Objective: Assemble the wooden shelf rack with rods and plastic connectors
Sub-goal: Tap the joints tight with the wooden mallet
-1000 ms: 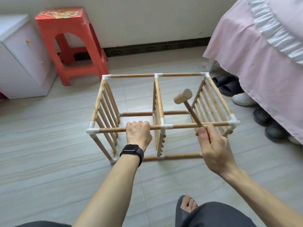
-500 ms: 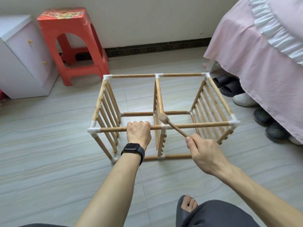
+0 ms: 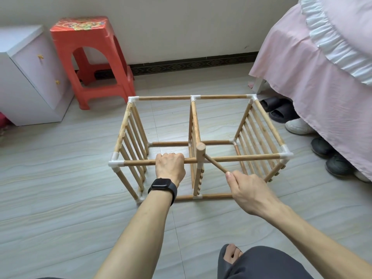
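Left hand point(image 3: 170, 166): fingers curled over near top rod point(image 3: 138, 163) of rack point(image 3: 195, 121), gripping it. Right hand point(image 3: 249, 190): closed around handle end of wooden mallet point(image 3: 200, 153). Mallet head sits on middle joint of same rod and hides connector there.

Rack stands on tiled floor point(image 3: 60, 198) before person: pale wooden rods, white plastic connectors point(image 3: 115, 163) at corners, 3 slatted panels, 2 bays.

Around: white cabinet point(image 3: 30, 77) far left, red stool point(image 3: 92, 57) beside it, shoes point(image 3: 298, 125) under pink bed cover point(image 3: 322, 87) near rack's right end.

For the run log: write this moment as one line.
left hand grips near top rod | right hand holds mallet by handle | mallet head at rod's middle joint | rack stands on floor
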{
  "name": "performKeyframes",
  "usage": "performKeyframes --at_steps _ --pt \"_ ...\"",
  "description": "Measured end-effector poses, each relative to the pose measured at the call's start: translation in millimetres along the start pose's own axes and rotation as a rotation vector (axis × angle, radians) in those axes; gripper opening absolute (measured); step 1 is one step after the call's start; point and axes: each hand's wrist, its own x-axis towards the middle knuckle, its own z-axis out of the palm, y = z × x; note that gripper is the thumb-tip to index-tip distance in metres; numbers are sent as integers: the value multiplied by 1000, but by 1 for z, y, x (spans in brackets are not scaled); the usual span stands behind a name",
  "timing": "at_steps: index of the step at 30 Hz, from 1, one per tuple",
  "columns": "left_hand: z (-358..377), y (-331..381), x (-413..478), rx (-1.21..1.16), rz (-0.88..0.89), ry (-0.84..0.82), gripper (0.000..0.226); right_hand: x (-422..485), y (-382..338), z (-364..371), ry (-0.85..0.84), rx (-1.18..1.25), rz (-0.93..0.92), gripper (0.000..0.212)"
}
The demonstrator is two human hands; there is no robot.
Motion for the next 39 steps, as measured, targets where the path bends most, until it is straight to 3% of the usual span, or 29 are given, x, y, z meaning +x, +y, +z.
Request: performKeyframes --at_steps 3,7,9,11,15,21,25,29,31,33,34,37,39 --pt "-17 -14 2 -101 31 -238 17 9 -5 -16 121 142 -5 48" --pt "-50 -35 10 -307 -50 -1040 39 27 -5 -33 196 265 28 45" --pt "-60 -40 17 -381 -76 -1156 30 40 -3 -35 205 292 57 39" --pt "-63 -39 30 -506 -49 -959 20 53 -4 -36 183 314 87 33" --pt "-53 -8 53 -784 -231 -436 46 83 -13 -34 179 290 61 29" --pt "-2 35 63 -766 -434 -115 22 132 -28 -24 166 203 -11 32" --pt "4 39 67 -673 -418 -26 17 167 -35 -19 187 80 -38 32" --pt "6 40 66 -687 -420 2 18 187 -46 -7 498 225 -185 27" --pt "5 39 66 -690 -412 4 19 197 -46 2 431 159 -162 28" --pt "4 39 65 -685 -401 -4 22 203 -45 9 153 7 -34 33" --pt "4 39 64 -684 -398 -8 23 207 -44 10 119 -6 -13 35" --pt "3 39 64 -700 -402 -17 25 207 -46 13 362 230 -93 33" --pt "3 39 65 -709 -402 -32 25 210 -45 14 312 175 -76 34"
